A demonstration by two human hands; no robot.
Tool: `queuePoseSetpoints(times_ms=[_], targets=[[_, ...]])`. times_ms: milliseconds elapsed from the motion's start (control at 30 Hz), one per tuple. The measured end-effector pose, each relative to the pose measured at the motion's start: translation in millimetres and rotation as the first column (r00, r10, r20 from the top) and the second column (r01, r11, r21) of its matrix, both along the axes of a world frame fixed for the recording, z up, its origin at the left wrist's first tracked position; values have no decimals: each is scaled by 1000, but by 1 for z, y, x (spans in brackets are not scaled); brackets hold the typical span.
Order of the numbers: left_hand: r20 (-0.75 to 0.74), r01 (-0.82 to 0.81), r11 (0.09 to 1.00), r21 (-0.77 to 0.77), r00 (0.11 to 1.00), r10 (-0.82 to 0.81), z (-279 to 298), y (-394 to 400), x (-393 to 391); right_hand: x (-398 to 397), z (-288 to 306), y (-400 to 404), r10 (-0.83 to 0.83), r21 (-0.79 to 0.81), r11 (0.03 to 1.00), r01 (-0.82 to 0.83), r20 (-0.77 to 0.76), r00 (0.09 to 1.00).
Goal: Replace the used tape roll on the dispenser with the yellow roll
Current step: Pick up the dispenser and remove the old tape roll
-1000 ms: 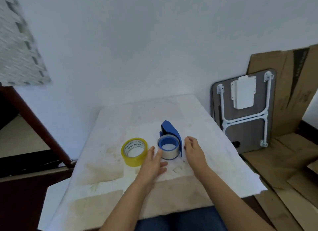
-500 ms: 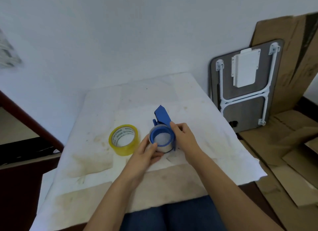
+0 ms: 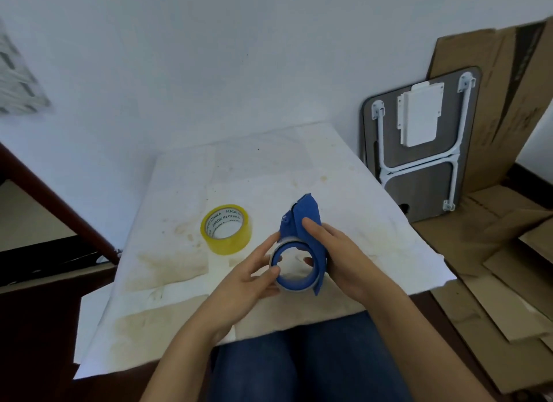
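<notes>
The blue tape dispenser (image 3: 308, 222) is lifted off the table, held between both hands. My right hand (image 3: 338, 258) wraps its blue body from the right, with the index finger along its upper blade part. My left hand (image 3: 251, 276) grips the used roll (image 3: 276, 285), a thin grey ring seated on the dispenser's blue hub, with thumb and fingers on its left rim. The yellow roll (image 3: 226, 228) lies flat on the table, to the left of the dispenser and apart from both hands.
The table (image 3: 269, 168) is covered with stained white paper and stands against a white wall. A folded grey table (image 3: 419, 150) and flattened cardboard (image 3: 493, 252) lean and lie at the right. A dark wooden rail (image 3: 54, 204) runs at the left.
Both hands closed around the dispenser and lifted it off the table toward me. The yellow roll stayed in place. The camera tilted down and closer.
</notes>
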State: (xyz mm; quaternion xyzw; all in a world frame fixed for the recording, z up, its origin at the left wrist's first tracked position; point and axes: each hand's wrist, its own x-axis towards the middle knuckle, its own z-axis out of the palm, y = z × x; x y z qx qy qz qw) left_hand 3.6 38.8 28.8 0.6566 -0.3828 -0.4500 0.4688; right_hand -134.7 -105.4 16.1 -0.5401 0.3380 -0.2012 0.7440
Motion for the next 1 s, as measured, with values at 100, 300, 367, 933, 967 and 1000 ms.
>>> queuePoseSetpoints(times_ms=[100,300,367,933,967,1000], targets=[[15,-17,1000,-1,1000,17,4,11,5,-10,3,1,51,-9,999,-51,8,999],[61,-303,951,-65,950,307,1,17,5,-11,3,8,-15,-13,1000,15,5,1000],[119,-378,918,-118,913,391,-2,16,5,-9,3,12,-38,4,999,38,13,999],[611,-150,978,-143,764,207,-7,7,-13,-4,16,26,-79,77,994,75,58,995],[621,-145,978,-149,757,207,-8,8,-11,-4,16,27,-65,63,996,62,50,997],[627,-139,978,-154,751,205,-8,9,-10,-5,17,27,-52,52,997,49,41,998]])
